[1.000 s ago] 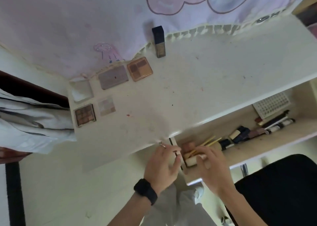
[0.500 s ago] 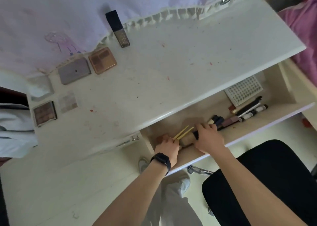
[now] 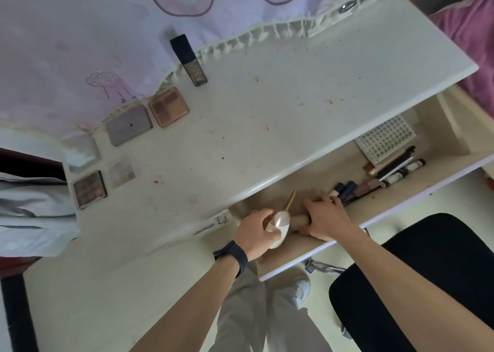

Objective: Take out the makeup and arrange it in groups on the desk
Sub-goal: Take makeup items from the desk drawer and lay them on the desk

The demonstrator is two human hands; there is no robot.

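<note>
**Pearly case lifted, tube not yet out**

Your left hand (image 3: 255,232) now grips a pearly oval case (image 3: 279,226), fingers wrapped round its left side. Half a second ago that hand was knuckles-down in the drawer with nothing pale showing, so the case has just come up and looks ready to go to the desk. Your right hand (image 3: 327,218) has stayed low in the drawer (image 3: 296,250), fingers and thumb curled round a tan tube (image 3: 298,220) that touches the case. One yellow stick (image 3: 290,200) pokes out above the case; two showed a moment ago.

Just right of your right hand lies a cluster of dark tubes (image 3: 347,188). Further along to the right are pens and slim tubes (image 3: 395,167) and a grid-patterned sheet (image 3: 385,139).

On the desk (image 3: 267,111), at the left of the frame, one group is laid out: an orange-brown palette (image 3: 169,106), a grey palette (image 3: 129,124), a clear case (image 3: 81,152), a pale palette (image 3: 121,171) and a brown eyeshadow palette (image 3: 89,188). A foundation bottle (image 3: 189,59) lies apart, above them.

Your right hand hides the far end of the tan tube, so what it is stays unclear. Whether the case is a compact or a mirror cannot be told. The second stick may be behind the case.
</note>
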